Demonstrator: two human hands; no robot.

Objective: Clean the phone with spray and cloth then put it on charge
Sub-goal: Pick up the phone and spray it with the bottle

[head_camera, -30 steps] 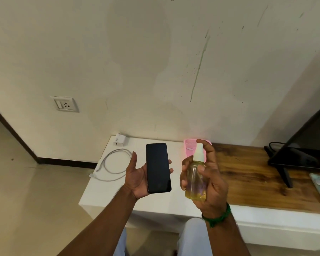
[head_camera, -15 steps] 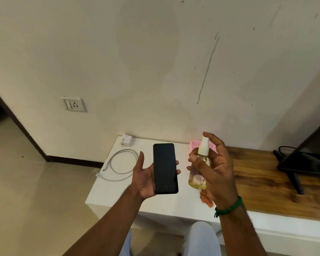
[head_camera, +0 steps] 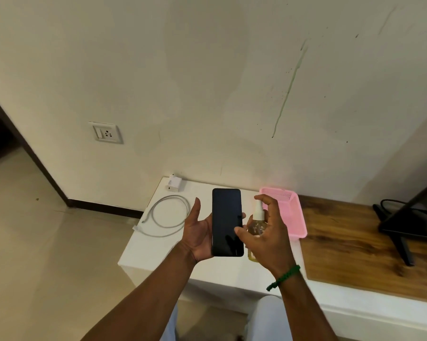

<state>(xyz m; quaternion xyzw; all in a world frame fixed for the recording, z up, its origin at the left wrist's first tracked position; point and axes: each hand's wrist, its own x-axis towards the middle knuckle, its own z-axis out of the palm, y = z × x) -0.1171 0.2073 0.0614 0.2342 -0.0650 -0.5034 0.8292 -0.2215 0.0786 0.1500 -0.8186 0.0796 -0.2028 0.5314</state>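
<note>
My left hand (head_camera: 199, 233) cradles a black phone (head_camera: 226, 222), dark screen up, above the white table (head_camera: 156, 252). My right hand (head_camera: 269, 232) grips a small clear spray bottle (head_camera: 256, 223) of yellowish liquid with a white nozzle, index finger on top, right beside the phone's right edge. A white charger plug (head_camera: 173, 183) and a coiled white cable (head_camera: 165, 216) lie on the table's left part. No cloth is visible.
A pink plastic basket (head_camera: 295, 215) sits behind my right hand. A wall socket (head_camera: 106, 132) is on the wall to the left. The wooden surface (head_camera: 350, 244) to the right carries a dark screen on a stand (head_camera: 409, 220) with a black cable.
My right hand has brought the spray bottle leftward, close against the phone's right edge. The view has tilted down and shifted, and the pink basket has come out from behind the hand.
</note>
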